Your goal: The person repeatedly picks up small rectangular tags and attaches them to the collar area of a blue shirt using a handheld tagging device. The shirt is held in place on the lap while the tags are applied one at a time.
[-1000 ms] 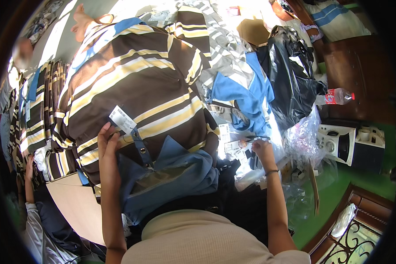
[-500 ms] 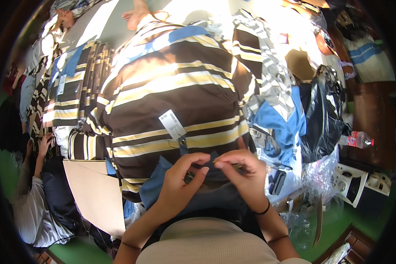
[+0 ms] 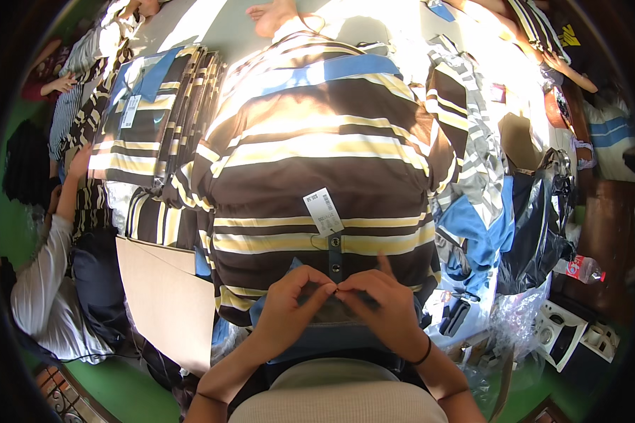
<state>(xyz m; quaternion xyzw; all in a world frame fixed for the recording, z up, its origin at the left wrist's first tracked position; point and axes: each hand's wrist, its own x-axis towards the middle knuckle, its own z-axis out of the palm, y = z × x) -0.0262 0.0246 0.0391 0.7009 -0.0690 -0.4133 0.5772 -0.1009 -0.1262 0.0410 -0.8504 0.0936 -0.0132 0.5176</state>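
A brown, yellow and white striped shirt (image 3: 317, 173) lies spread before me, its blue collar side nearest my body. Down its middle runs a short blue placket (image 3: 335, 255) with ring-shaped metal snaps. A white hang tag (image 3: 322, 211) rests on the cloth, tied by a thin string close to the placket. My left hand (image 3: 288, 307) and my right hand (image 3: 384, 310) meet at the placket's near end, thumbs and forefingers pinched together. Whatever is between those fingertips is too small to make out. A dark band circles my right wrist.
Folded striped shirts in clear bags (image 3: 137, 116) are stacked at the left, behind a cardboard sheet (image 3: 166, 303). Grey-and-white and blue garments (image 3: 473, 218), a black plastic bag (image 3: 533, 218) and a bottle (image 3: 578, 268) lie right. Other people sit around the edges; one person's arm (image 3: 67, 197) reaches in.
My hands have come together, fingertips now touching at the placket; before, they were slightly apart. The whole scene has shifted rightward in view. The shirt and its tag keep their places relative to each other.
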